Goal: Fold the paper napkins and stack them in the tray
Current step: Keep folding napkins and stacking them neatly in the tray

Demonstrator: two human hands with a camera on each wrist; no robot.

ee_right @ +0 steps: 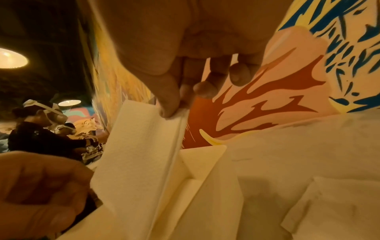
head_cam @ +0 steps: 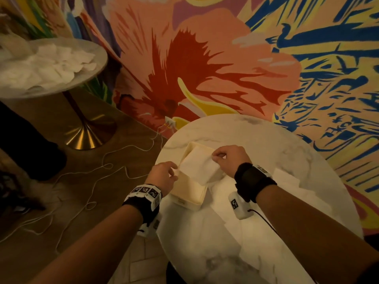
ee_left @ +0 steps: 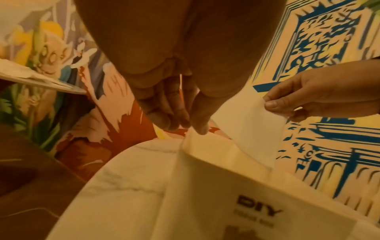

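Pinching opposite ends of one folded napkin point(head_cam: 196, 169), both hands hold it stretched just above the tray point(head_cam: 189, 191), at the centre of the head view. The right hand point(head_cam: 228, 158) grasps the upper right corner between thumb and forefinger; in the right wrist view its thumb point(ee_right: 168, 97) presses the layered edge at mid-frame, and the sheet hangs down and to the left from there. The left hand point(head_cam: 164, 177) pinches the lower left corner with its fingertips point(ee_left: 197, 125), seen just above the tray wall in the left wrist view. So the napkin spans between the two grips and droops toward the tray opening, its lower part already near or past the rim; whether it touches anything inside is hidden.

As for progress, this napkin looks folded and is, I judge, about to be laid in the tray. How many lie in the tray already cannot be told. Plenty seems left: flat loose napkins point(head_cam: 291, 181) lie on the marble table point(head_cam: 287, 140) to the right of and below the tray, and a heap of white napkins point(head_cam: 51, 64) covers a second round table point(head_cam: 98, 64) at the upper left of the head view.
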